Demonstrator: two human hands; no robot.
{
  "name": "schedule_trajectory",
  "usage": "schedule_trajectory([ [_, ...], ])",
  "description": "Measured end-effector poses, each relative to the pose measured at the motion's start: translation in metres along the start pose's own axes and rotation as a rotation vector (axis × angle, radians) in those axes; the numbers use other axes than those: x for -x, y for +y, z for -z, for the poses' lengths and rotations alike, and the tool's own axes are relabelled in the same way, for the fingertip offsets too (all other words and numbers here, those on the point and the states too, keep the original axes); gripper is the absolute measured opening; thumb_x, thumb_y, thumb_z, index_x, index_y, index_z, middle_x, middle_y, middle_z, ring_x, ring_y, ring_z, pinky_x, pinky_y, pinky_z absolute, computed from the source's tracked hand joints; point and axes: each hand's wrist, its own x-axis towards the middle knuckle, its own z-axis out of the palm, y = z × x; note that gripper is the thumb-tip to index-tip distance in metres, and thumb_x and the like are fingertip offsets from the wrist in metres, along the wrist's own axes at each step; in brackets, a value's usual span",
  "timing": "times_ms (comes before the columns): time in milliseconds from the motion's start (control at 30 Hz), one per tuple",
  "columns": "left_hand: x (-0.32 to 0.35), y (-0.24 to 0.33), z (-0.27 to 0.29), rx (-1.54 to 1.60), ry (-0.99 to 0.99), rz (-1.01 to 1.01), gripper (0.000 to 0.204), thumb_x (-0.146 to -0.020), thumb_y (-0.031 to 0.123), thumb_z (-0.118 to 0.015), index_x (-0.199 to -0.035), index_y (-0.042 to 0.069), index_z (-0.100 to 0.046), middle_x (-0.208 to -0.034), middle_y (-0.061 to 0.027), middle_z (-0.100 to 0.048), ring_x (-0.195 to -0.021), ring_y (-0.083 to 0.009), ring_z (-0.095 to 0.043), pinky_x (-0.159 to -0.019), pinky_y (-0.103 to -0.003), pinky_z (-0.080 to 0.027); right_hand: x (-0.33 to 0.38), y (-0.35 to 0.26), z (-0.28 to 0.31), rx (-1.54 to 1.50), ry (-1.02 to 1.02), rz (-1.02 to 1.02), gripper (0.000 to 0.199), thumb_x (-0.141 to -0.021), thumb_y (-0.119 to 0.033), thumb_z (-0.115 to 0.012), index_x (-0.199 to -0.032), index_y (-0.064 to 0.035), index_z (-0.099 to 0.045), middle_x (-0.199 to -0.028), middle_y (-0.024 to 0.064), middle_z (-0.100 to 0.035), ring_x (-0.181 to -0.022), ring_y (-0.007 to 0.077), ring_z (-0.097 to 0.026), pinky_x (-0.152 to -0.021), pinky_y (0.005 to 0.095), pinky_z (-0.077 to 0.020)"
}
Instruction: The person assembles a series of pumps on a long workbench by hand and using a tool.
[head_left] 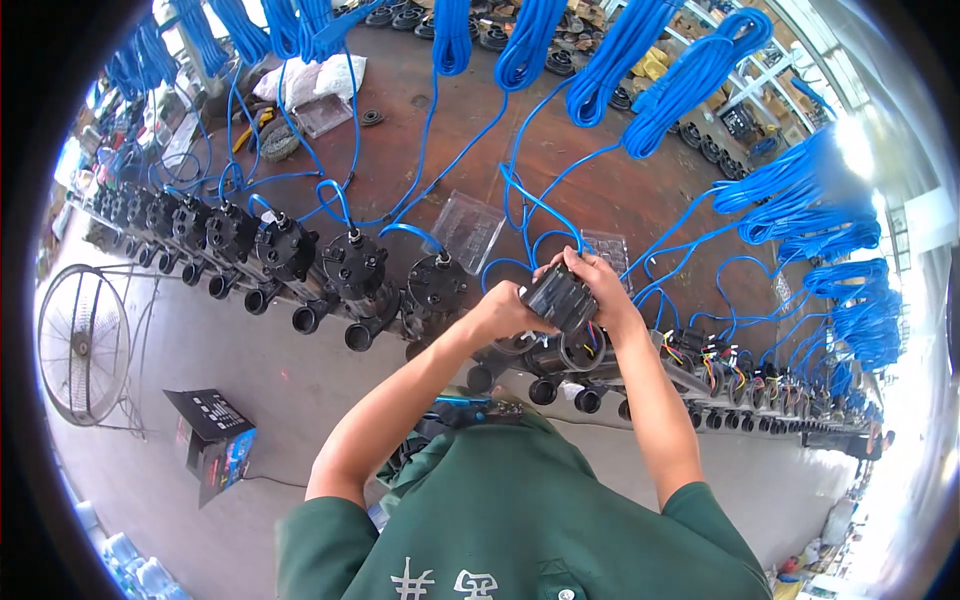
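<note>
A black, ribbed round cap (560, 299) is held between both my hands, tilted above the row of pump-like units. My left hand (506, 311) grips its left side. My right hand (598, 282) is wrapped round its upper right side, close to where a blue cable (553, 212) runs into it. Just below sits an open black housing (582, 350) with thin coloured wires showing in it. To the left, a capped black unit (437, 284) stands with its own blue cable. What my fingertips press on underneath is hidden.
Capped units (355, 265) line up to the left; units with exposed wires (715, 360) extend right. Bundles of blue cable (600, 75) hang ahead over a reddish-brown surface (400, 130). Clear plastic trays (468, 232) lie there. A large fan (82, 345) and an open box (213, 440) stand at left.
</note>
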Motion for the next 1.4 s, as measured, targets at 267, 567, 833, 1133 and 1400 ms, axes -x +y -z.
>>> schedule_trajectory([
  [267,0.031,-0.006,-0.027,-0.403,0.466,-0.28,0.026,-0.065,0.018,-0.084,-0.081,-0.001,-0.074,-0.111,-0.0117,-0.068,-0.119,-0.0325,-0.058,-0.098,-0.044,-0.05,-0.005,0.032,0.019,0.01,0.067,0.06,0.037,-0.109,-0.038,-0.061,-0.111,-0.0021,-0.066,-0.111,0.0176,-0.077,-0.096,0.0217,-0.075,-0.089,0.0369,-0.0614],
  [567,0.024,-0.035,-0.036,-0.727,0.629,-0.419,0.04,-0.066,0.023,-0.086,-0.097,0.001,-0.073,-0.111,-0.0127,-0.058,-0.11,-0.0337,-0.054,-0.087,-0.046,-0.046,-0.004,0.032,0.003,0.366,0.157,0.169,0.039,-0.113,-0.038,-0.052,-0.109,-0.0017,-0.066,-0.109,0.0121,-0.077,-0.093,0.0145,-0.071,-0.086,0.0314,-0.058],
  [833,0.048,-0.029,-0.044,-1.004,0.438,-0.351,0.062,-0.083,0.045,-0.078,-0.121,-0.004,-0.072,-0.153,-0.026,-0.047,-0.144,-0.0438,-0.041,-0.113,-0.063,-0.038,-0.012,0.055,0.021,0.349,0.214,0.161,0.035,-0.114,-0.033,-0.05,-0.107,-0.0027,-0.066,-0.107,0.0136,-0.077,-0.095,0.0166,-0.072,-0.087,0.0328,-0.0583],
  [1133,0.062,-0.053,-0.025,-0.529,0.469,-0.49,0.058,-0.085,0.035,-0.081,-0.129,0.003,-0.059,-0.154,-0.017,-0.049,-0.134,-0.0418,-0.049,-0.107,-0.054,-0.044,-0.014,0.049,0.01,0.306,0.189,0.188,0.035,-0.113,-0.035,-0.052,-0.108,-0.0034,-0.065,-0.107,0.0156,-0.077,-0.097,0.0195,-0.072,-0.089,0.0338,-0.0579],
  [1400,0.051,-0.051,-0.015,-0.437,0.367,-0.309,0.06,-0.084,0.045,-0.082,-0.124,0.005,-0.06,-0.146,-0.019,-0.051,-0.13,-0.0431,-0.051,-0.104,-0.054,-0.047,-0.01,0.05,0.01,0.239,0.185,0.166,0.035,-0.113,-0.036,-0.052,-0.107,-0.0032,-0.065,-0.106,0.0161,-0.077,-0.097,0.0206,-0.072,-0.089,0.0351,-0.0579],
])
